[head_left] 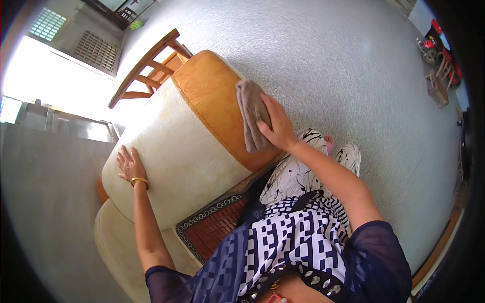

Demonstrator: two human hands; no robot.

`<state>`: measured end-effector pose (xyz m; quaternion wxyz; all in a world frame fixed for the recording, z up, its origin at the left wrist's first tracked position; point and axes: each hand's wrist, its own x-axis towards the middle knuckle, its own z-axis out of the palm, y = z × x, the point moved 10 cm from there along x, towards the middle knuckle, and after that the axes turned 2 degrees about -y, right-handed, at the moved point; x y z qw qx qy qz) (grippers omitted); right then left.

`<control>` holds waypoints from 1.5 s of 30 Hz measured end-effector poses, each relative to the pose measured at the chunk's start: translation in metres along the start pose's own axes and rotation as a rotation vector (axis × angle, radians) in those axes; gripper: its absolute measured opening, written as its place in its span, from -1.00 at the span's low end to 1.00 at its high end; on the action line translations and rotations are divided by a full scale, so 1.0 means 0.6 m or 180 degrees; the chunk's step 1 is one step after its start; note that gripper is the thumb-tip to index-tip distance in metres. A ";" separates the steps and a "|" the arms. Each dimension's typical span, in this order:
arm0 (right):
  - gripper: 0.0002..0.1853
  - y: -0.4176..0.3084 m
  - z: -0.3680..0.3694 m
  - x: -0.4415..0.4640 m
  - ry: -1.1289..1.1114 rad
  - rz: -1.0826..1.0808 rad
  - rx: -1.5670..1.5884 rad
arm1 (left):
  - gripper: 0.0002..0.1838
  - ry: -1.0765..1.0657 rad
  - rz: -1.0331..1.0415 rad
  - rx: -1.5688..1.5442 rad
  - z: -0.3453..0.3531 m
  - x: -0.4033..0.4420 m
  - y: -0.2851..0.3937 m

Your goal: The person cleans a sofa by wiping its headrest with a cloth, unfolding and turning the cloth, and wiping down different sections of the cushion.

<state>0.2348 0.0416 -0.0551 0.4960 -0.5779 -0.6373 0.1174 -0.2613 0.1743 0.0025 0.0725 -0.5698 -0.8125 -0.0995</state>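
Observation:
A sofa armrest (pixel 172 136), cream with an orange-brown panel (pixel 209 96) at its front end, lies under both hands. My right hand (pixel 277 123) grips a folded grey-brown cloth (pixel 251 116) and presses it against the outer edge of the orange panel. The thumb lies over the cloth and the fingers wrap its far side. My left hand (pixel 130 164) rests flat on the cream part near the sofa's back, fingers spread, holding nothing. A gold bangle circles that wrist.
A dark red woven seat mat (pixel 212 227) covers the seat beside my legs. Beyond the armrest stands a wooden chair (pixel 146 70). Grey speckled floor (pixel 323 60) stretches ahead and to the right. Red and black items (pixel 439 50) stand along the right wall.

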 end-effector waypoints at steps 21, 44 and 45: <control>-0.17 -0.047 0.091 0.225 -0.1045 0.0420 -0.1172 | -0.31 0.0015 -0.0060 -0.0145 -0.006 -0.004 -0.001; -0.14 0.199 0.236 0.251 -0.2013 0.2193 0.2725 | -0.33 0.0145 0.0089 -0.0121 -0.006 -0.002 0.001; -0.14 0.208 0.226 0.236 -0.1964 0.2236 0.2745 | -0.31 0.0161 0.0135 -0.0177 -0.006 0.000 0.001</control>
